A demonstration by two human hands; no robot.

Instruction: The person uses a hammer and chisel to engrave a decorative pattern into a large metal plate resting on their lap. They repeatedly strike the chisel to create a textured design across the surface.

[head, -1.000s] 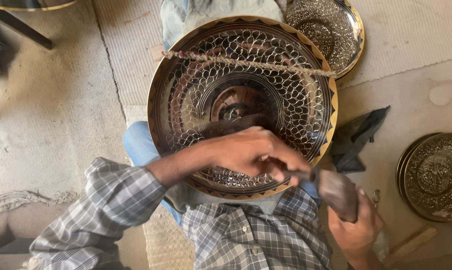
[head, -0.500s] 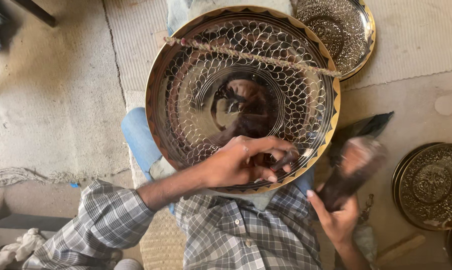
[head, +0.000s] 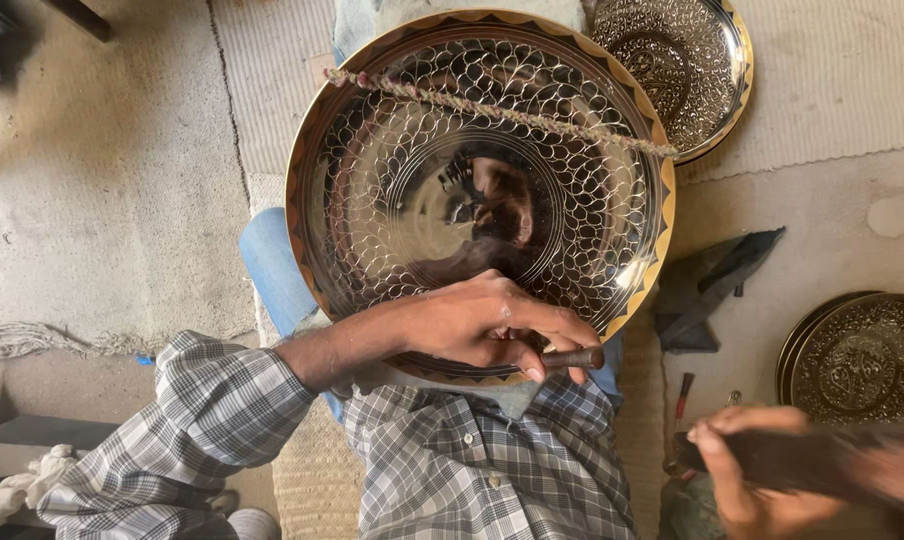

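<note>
**Chisel on the tray rim**

My left hand [head: 492, 325] grips a small chisel [head: 570, 358] against the near rim of the big engraved brass tray [head: 372, 180] on my lap. My right hand [head: 762, 480], near right, is closed around a blurred dark hammer [head: 822, 462].

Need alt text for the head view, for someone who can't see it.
Left hand holds a small chisel against the near rim of a large engraved metal tray on the lap; right hand grips a blurred hammer. Two more engraved trays lie nearby.
</note>
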